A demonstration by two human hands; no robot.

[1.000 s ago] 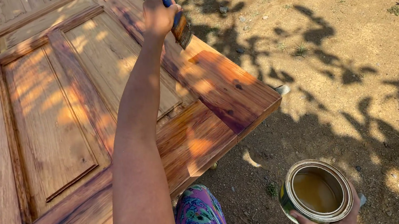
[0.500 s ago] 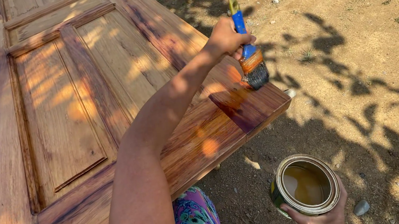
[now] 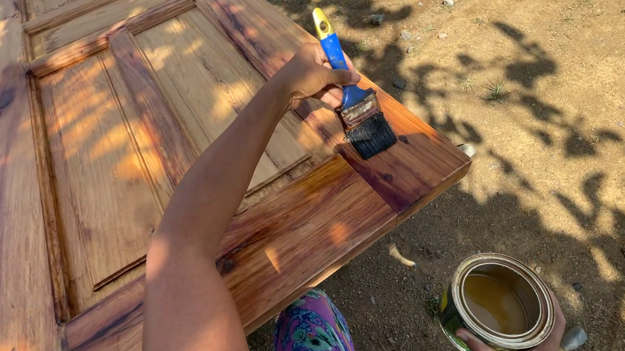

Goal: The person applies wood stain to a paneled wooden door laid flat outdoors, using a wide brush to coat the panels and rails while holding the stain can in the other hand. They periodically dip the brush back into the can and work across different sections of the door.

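Since before, left hand drew brush onto door corner, grip clenched on handle. Right hand grasped open can of amber liquid above dirt; bristles dark.

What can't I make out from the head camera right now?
- Right hand under the round open metal can of amber liquid: mostly cut off by the bottom edge.
- Far end of the panelled wooden door: cut off by the top edge.
- Left hand fingers around the blue-and-yellow-handled black-bristled brush: largely hidden behind the hand.
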